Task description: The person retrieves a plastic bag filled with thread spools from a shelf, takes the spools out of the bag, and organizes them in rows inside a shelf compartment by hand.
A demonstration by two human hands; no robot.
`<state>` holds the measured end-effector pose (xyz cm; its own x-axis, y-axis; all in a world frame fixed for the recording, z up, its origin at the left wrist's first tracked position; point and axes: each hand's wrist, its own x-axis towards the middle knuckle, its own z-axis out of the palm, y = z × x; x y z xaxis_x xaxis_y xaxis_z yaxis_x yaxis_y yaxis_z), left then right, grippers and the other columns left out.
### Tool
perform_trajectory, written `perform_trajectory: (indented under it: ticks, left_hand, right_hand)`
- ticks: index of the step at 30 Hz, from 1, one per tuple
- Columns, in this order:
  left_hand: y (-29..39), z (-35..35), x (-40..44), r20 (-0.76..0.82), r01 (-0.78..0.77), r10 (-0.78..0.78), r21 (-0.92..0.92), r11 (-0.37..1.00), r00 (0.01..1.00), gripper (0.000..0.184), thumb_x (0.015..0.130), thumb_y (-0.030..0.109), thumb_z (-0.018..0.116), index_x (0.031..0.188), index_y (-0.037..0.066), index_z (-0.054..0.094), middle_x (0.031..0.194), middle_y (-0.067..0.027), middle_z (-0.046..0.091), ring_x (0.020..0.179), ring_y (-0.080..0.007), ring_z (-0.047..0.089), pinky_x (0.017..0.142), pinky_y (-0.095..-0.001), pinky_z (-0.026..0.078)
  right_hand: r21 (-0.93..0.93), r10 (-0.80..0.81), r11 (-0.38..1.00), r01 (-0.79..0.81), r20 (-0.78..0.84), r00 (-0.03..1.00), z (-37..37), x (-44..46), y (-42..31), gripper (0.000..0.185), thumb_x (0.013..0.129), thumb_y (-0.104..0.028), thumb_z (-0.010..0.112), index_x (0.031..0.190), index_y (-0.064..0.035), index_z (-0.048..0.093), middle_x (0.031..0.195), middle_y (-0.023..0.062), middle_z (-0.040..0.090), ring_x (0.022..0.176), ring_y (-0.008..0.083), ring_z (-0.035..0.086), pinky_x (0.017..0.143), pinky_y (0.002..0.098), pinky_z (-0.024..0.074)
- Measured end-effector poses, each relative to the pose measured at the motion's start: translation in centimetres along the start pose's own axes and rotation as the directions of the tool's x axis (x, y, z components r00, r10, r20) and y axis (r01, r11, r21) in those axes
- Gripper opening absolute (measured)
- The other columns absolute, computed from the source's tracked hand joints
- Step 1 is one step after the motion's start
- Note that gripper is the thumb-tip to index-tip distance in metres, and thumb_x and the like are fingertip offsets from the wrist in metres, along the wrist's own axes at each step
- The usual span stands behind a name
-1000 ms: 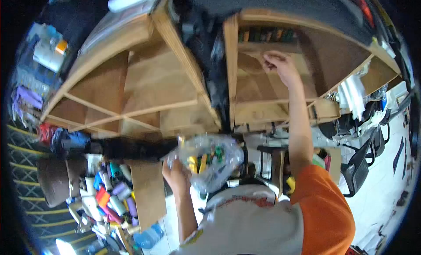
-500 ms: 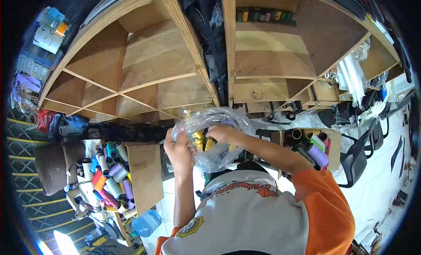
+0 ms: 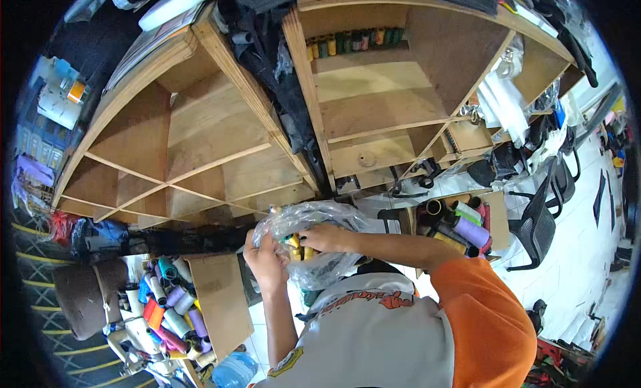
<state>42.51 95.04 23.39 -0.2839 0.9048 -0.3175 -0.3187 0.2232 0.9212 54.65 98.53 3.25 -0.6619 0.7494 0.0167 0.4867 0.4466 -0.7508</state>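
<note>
A clear plastic bag (image 3: 320, 271) hangs in front of my chest, with yellow and green spools (image 3: 297, 248) inside. My left hand (image 3: 267, 260) is closed on the left edge of the bag. Into the mouth of the bag reaches my right hand (image 3: 322, 238); its fingertips are at the yellow spools, and what they hold, if anything, is hidden. Small spools (image 3: 354, 41) in green, yellow and red stand in a row at the back of the right wooden shelf (image 3: 374, 121).
On the left, a second wooden shelf (image 3: 180, 181) and a cardboard box (image 3: 220, 288) beside many large thread cones (image 3: 175, 298). More cones (image 3: 471, 232) fill a box at the right, near a black chair (image 3: 536, 228). A water jug (image 3: 235, 370) sits at the lower left.
My right hand has come down from the right shelf into the bag, while my left hand has kept hold of it. Most recently the view has shifted, bringing the row of spools further left.
</note>
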Motion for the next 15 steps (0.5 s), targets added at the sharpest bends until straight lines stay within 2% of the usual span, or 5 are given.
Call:
perform_trajectory:
  ticks: [5,6,9,12,15]
  left_hand:
    - [0.6,-0.3,0.6,-0.009,-0.068,0.068,0.020,0.997,0.998,0.005,0.088,0.010,0.053,0.086,0.005,0.051,0.055,0.0041,0.040,0.037,-0.0033,0.033,0.031,-0.0201,0.023]
    - [0.6,-0.3,0.8,-0.003,-0.067,0.067,0.002,0.998,0.998,0.005,0.088,0.010,0.053,0.087,0.005,0.052,0.055,0.0041,0.040,0.037,-0.0031,0.033,0.031,-0.0201,0.024]
    - [0.9,0.3,1.3,-0.017,-0.053,0.053,-0.007,0.999,0.998,0.007,0.087,0.011,0.054,0.088,0.005,0.052,0.055,0.0041,0.039,0.036,-0.0031,0.032,0.031,-0.0202,0.024]
    - [1.0,0.6,2.2,-0.046,-0.040,0.040,-0.001,0.999,0.998,0.006,0.088,0.011,0.054,0.087,0.005,0.051,0.055,0.0041,0.038,0.036,-0.0034,0.032,0.030,-0.0203,0.023]
    - [1.2,0.6,3.0,-0.058,-0.030,0.029,-0.003,1.000,0.998,0.007,0.088,0.010,0.053,0.084,0.006,0.049,0.056,0.0036,0.039,0.038,-0.0034,0.033,0.031,-0.0199,0.023]
  right_hand:
    - [-0.336,-0.322,0.910,0.242,-0.207,0.924,-4.9,-1.2,-2.8,0.030,0.086,-0.023,0.047,0.112,-0.0073,0.051,0.091,0.0165,0.063,0.078,0.0340,0.063,0.072,0.0464,0.0491]
    - [-0.190,-0.161,0.971,0.143,-0.085,0.983,-6.1,-1.4,-3.6,0.037,0.086,-0.022,0.048,0.121,-0.0119,0.046,0.093,0.0183,0.062,0.076,0.0353,0.063,0.068,0.0475,0.0500]
    - [-0.187,-0.104,0.980,0.075,-0.149,0.983,-10.6,-3.4,-7.2,0.042,0.085,-0.022,0.049,0.126,-0.0131,0.043,0.092,0.0187,0.063,0.075,0.0362,0.063,0.065,0.0456,0.0509]
    - [0.099,0.081,0.994,-0.054,-0.289,0.954,-16.7,-5.9,-10.6,0.041,0.080,-0.023,0.060,0.118,-0.0094,0.053,0.085,0.0139,0.064,0.071,0.0237,0.065,0.063,0.0351,0.0527]
    - [0.315,0.256,0.946,-0.071,-0.598,0.759,-23.0,-7.5,-9.8,0.038,0.075,-0.015,0.065,0.112,-0.0069,0.060,0.077,0.0067,0.064,0.070,0.0093,0.061,0.064,0.0266,0.0510]
